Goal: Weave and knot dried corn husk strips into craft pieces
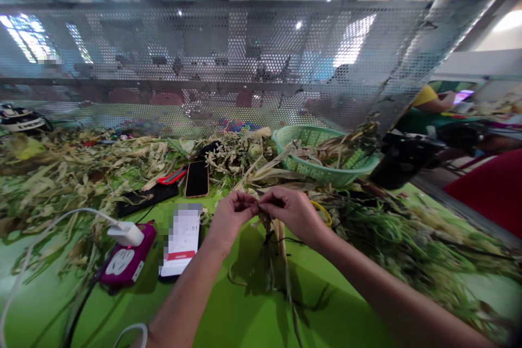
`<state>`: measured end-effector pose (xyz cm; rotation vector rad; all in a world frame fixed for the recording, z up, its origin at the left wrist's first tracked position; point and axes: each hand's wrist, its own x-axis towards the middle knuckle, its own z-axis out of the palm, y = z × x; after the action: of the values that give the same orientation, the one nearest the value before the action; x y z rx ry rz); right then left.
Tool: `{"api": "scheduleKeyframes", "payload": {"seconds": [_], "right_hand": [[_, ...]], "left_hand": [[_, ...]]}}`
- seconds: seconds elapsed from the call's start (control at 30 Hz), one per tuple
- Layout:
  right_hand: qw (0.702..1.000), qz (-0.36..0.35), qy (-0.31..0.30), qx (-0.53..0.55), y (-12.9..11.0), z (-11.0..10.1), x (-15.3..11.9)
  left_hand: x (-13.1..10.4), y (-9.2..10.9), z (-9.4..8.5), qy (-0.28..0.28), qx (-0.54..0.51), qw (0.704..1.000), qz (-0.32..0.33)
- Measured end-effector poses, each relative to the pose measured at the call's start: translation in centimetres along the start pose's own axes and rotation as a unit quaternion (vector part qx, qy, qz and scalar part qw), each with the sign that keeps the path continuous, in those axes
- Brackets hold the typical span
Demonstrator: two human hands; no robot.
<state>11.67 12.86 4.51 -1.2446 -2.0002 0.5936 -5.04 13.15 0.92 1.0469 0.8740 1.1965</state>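
Note:
My left hand (pixel 236 213) and my right hand (pixel 285 209) meet over the green table (pixel 240 310), fingertips pinched together. Between them they grip a bundle of dried plant strips (pixel 281 239), which looks like dry husk or leaves. Its long ends hang below my right hand toward the table, and pale strips fan out beyond my fingers. The exact pinch point is too small to make out. Close by my right wrist lies a yellow loop (pixel 322 212), partly hidden by the hand.
A green plastic basket (pixel 326 174) holds dry leaves at the back. Left are a lit phone (pixel 183 244), a dark phone (pixel 197 178), a red cutter (pixel 173 175) and a purple power outlet (pixel 128 261) with a charger. Plant heaps flank both sides; a perforated metal screen (pixel 212 65) stands behind.

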Motion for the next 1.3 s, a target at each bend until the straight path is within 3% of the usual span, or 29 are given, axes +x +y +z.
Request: {"api": "scheduleKeyframes", "payload": {"seconds": [0.33,0.47,0.63,0.8,0.9,0.97,1.07,1.13,1.3], "right_hand": [[0.998,-0.002,-0.035,0.053,0.0,-0.2,0.0],[0.999,-0.030,-0.026,-0.017,-0.2,-0.5,0.1],[0.986,-0.087,-0.011,-0.145,-0.2,-1.1,0.1],[0.980,-0.059,0.006,-0.191,0.2,-1.9,0.3],[0.992,-0.035,0.003,-0.118,0.6,-2.0,0.5],[1.000,0.021,-0.011,-0.012,0.8,-1.8,0.7],[0.973,0.133,-0.046,0.185,0.9,-1.3,0.7],[0.948,0.167,-0.060,0.266,0.7,-0.9,0.7],[0.932,0.176,-0.054,0.312,0.1,-0.6,0.6]], "left_hand": [[0.0,0.0,0.2,0.010,0.016,0.999,0.029],[0.0,0.1,0.2,0.017,0.058,0.997,0.054],[-0.2,0.3,-0.1,0.052,0.188,0.975,0.104],[-0.1,0.5,-0.6,0.078,0.248,0.959,0.112],[0.0,0.5,-0.7,0.073,0.264,0.956,0.102],[-0.1,0.6,-0.7,0.070,0.271,0.956,0.089],[-0.1,0.6,-0.6,0.061,0.276,0.957,0.062],[-0.1,0.5,-0.6,0.044,0.260,0.964,0.039],[0.4,-0.1,-0.9,0.003,0.188,0.982,-0.006]]}}
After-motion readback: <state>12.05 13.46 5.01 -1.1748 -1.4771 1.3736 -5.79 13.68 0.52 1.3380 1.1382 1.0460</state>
